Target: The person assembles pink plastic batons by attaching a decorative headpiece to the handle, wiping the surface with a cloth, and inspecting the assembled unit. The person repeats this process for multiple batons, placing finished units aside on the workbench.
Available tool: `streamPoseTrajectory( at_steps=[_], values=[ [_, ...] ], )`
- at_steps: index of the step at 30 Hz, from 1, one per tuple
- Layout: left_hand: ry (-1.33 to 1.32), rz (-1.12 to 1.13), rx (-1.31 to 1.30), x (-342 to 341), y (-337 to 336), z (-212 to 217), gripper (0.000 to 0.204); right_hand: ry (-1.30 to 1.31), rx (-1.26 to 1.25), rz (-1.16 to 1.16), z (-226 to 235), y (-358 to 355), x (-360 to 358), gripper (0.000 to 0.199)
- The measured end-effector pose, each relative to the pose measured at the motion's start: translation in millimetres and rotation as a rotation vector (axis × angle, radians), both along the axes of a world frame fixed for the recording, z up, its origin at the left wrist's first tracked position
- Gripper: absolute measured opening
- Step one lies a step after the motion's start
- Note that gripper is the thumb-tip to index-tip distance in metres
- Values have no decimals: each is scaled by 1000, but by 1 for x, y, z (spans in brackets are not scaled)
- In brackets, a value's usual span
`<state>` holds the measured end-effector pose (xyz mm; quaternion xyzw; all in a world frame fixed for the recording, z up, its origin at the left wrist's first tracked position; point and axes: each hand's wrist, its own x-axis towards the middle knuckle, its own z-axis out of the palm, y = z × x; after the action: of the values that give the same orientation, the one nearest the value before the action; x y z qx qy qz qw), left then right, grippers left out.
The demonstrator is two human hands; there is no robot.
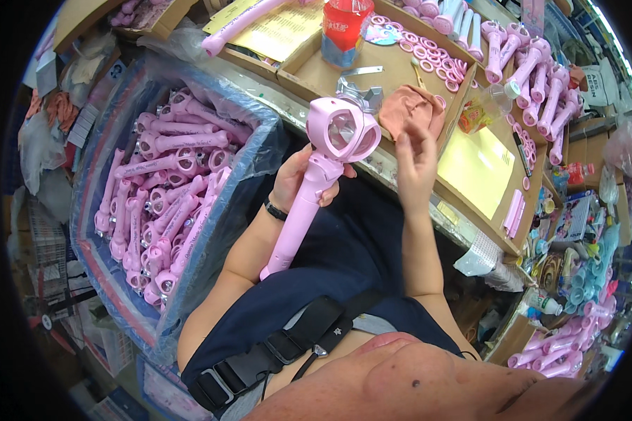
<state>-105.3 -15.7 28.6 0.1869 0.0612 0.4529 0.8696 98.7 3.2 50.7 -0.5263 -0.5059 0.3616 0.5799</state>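
Note:
A pink toy wand (305, 203) with an openwork round head and a clear centre stands tilted in front of my body. My left hand (295, 181) is wrapped round its upper handle, just below the head. My right hand (417, 163) is raised to the right of the wand, holding nothing that I can see, its fingers slightly bent and apart. Its fingertips overlap the lower edge of a crumpled peach cloth (404, 111) on the bench; whether they touch it I cannot tell. Behind the wand's head sits a silvery metal fixture (361, 91).
On my left, a blue plastic-lined bin (263, 133) holds many similar wands. Cardboard trays on the bench hold pink rings (435, 59), a red cup (344, 31), a bottle (481, 109) and yellow paper (476, 168). More pink wand parts (541, 77) are piled at the right.

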Motion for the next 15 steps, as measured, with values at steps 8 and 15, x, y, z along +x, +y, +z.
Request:
streamPoseTrajectory(
  at_steps=[8,15],
  values=[
    [-114,-146,-90,15,-3,-5,65,159,224,104,12,-20,-28,53],
    [-331,-274,-118,28,-8,-10,63,171,67,142,24,-23,-31,70]
  ],
)
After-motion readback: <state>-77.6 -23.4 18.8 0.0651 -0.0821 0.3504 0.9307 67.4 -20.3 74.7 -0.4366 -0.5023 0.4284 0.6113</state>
